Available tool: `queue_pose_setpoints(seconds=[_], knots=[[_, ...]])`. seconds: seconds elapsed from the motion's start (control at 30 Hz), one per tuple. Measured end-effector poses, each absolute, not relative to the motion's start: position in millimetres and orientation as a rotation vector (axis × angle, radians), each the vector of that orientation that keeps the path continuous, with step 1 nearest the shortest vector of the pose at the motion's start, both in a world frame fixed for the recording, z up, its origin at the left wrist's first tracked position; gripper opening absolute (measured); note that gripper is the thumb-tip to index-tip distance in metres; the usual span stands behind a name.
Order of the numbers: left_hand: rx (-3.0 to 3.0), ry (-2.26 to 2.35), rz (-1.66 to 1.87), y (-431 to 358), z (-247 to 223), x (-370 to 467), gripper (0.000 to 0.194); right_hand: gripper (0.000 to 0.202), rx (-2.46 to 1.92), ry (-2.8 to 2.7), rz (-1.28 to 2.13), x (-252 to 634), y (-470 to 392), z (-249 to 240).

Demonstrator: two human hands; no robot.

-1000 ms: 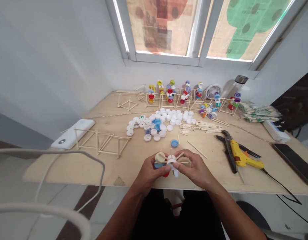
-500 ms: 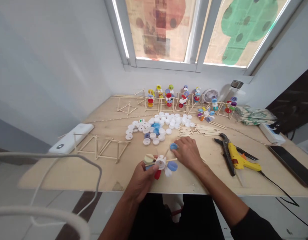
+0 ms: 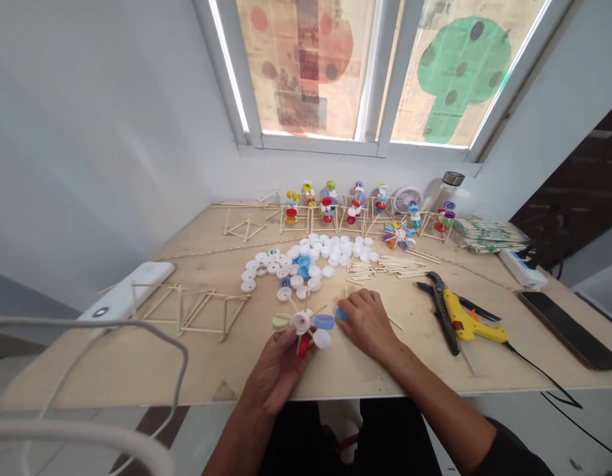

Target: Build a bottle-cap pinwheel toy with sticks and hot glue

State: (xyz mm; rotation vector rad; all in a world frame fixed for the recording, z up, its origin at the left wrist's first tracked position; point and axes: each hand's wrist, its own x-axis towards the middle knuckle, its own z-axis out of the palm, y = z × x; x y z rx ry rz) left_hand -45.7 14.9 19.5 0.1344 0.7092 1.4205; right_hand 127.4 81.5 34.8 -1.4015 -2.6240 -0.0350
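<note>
My left hand (image 3: pixel 280 360) is closed on a small wheel of bottle caps (image 3: pixel 300 322). A white cap forms its hub, and thin wooden sticks stick out from it. Pale yellow, blue, white and red caps sit on some of the stick ends; others are bare. Close by on the right, my right hand (image 3: pixel 368 324) pinches a blue bottle cap (image 3: pixel 341 313) just above the table, partly hidden by the fingers. Beyond both hands lies a heap of mostly white bottle caps (image 3: pixel 330 248), with a few blue ones among them.
Loose wooden sticks (image 3: pixel 399 266) lie behind my right hand. Farther right are black-handled cutters (image 3: pixel 442 314), a yellow glue gun (image 3: pixel 469 324) and a phone (image 3: pixel 568 329). A stick frame (image 3: pixel 186 311) and a white power bank (image 3: pixel 127 297) stand left. Finished cap wheels (image 3: pixel 328 208) line the back.
The cap wheel has turned in my left hand, its caps now sitting at different angles. My right hand still grips the blue cap, now more covered by the fingers. The view has shifted slightly.
</note>
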Motion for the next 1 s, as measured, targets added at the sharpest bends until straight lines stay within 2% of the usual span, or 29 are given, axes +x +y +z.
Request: queue_pose_setpoints(seconds=[0.23,0.43,0.67,1.0], knots=[[0.265,0.776,1.403,17,28,-37,0.023,0.023,-1.33,-2.609,0.071,146,61,33],[0.281,0.783,1.445,16,27,-35,0.023,0.025,-1.32,-2.61,0.125,159,52,34],[0.264,0.772,1.472,15,24,-34,0.024,0.024,-1.585,-2.491,-0.061,169,63,28],[0.206,0.757,1.516,13,22,-32,0.019,0.024,-1.671,-2.473,-0.118,138,97,37]])
